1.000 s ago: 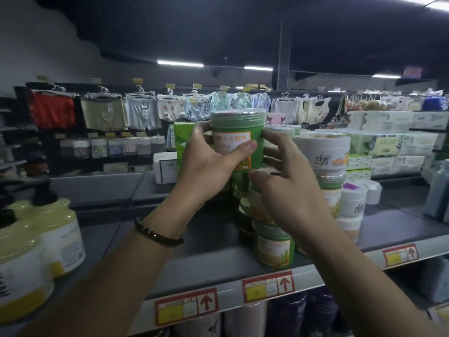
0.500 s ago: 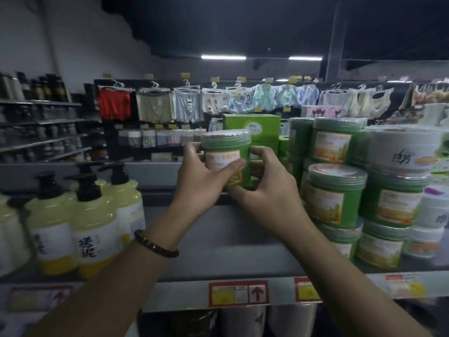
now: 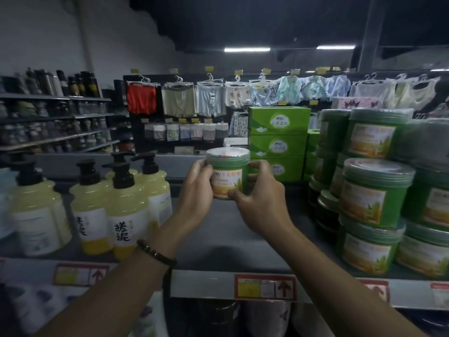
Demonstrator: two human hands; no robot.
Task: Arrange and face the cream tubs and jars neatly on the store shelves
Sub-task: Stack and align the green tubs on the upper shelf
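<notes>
Over grey metal shelf (image 3: 218,251), btwn pale-yellow pump bottles (image 3: 121,210) and stacked green tubs (image 3: 374,190): green plastic cream tub w/ clear lid (image 3: 228,173), gripped by left hand (image 3: 194,190) and right hand (image 3: 262,205), label fwd, evidently for facing. Base contact unclear.

A: Lighting?
B: Dim store. Two ceiling tubes (image 3: 246,49) are glowing at the back, slightly blowing out. The black ceiling (image 3: 267,20) is losing all detail.
A: Shadows?
B: A soft one is falling on the shelf (image 3: 226,251) under the held tub (image 3: 229,164).
A: Sharpness?
B: Its label is smearing. The pump bottles (image 3: 36,215) and stacked tubs (image 3: 374,190) are blurring and bending at the wide-angle edges.
</notes>
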